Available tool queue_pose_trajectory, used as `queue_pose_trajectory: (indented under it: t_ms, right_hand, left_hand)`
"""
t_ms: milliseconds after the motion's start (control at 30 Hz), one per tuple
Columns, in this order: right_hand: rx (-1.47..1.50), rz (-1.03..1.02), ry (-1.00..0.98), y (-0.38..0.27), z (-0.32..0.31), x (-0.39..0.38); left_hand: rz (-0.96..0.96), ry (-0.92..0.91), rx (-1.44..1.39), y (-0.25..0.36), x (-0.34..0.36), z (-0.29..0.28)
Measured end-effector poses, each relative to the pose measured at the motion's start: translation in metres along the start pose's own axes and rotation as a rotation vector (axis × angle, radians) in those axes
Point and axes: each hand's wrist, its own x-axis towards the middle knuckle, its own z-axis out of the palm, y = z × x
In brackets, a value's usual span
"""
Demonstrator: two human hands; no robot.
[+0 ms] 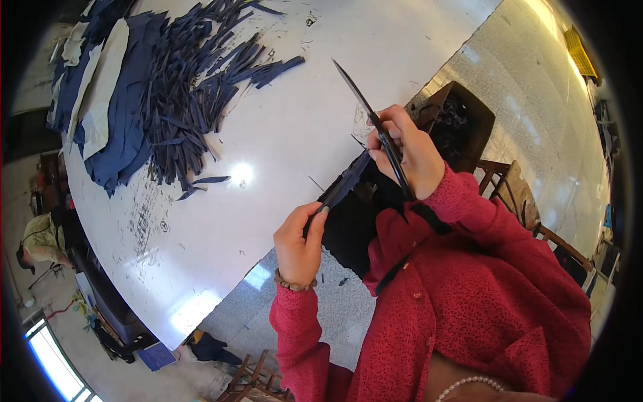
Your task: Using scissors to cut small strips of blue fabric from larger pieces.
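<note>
My right hand (416, 159) is closed round long dark scissors (357, 90), their blades together and pointing up and away to the left. The fingertips of this hand also rest at the far end of a narrow dark navy fabric piece (345, 182). My left hand (299, 240), with a beaded bracelet at the wrist, pinches the near end of that piece between thumb and fingers. The fabric stretches between both hands over the table's edge. Black cloth (349, 242) hangs below it, against my red patterned jacket.
On the white table (281, 134) lies a heap of navy fabric strips (194, 100), beside stacked navy cloth (137, 80) and pale pieces (106, 94). A dark bin (479, 124) and wooden stools (514, 191) stand at the right. Another person (45, 239) bends over at the far left.
</note>
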Motion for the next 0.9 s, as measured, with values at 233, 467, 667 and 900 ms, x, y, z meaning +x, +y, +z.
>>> queue_pose_trajectory:
  t_ms: [233,467,667,900]
  right_hand:
    - [-0.228,-0.077,0.101,0.0,0.014,-0.002]
    - [-0.338,-0.13,0.149,-0.003,0.017,0.0]
    - [-0.326,-0.137,0.216,0.0,0.018,0.001]
    - [-0.333,-0.088,0.197,-0.002,0.017,0.002]
  left_hand:
    - [0.028,0.03,0.021,0.012,0.008,-0.006]
    - [0.064,0.069,0.125,0.001,0.014,-0.003]
    - [-0.028,0.017,-0.041,0.004,0.017,0.001]
    - [0.155,0.032,0.183,0.009,0.016,0.001]
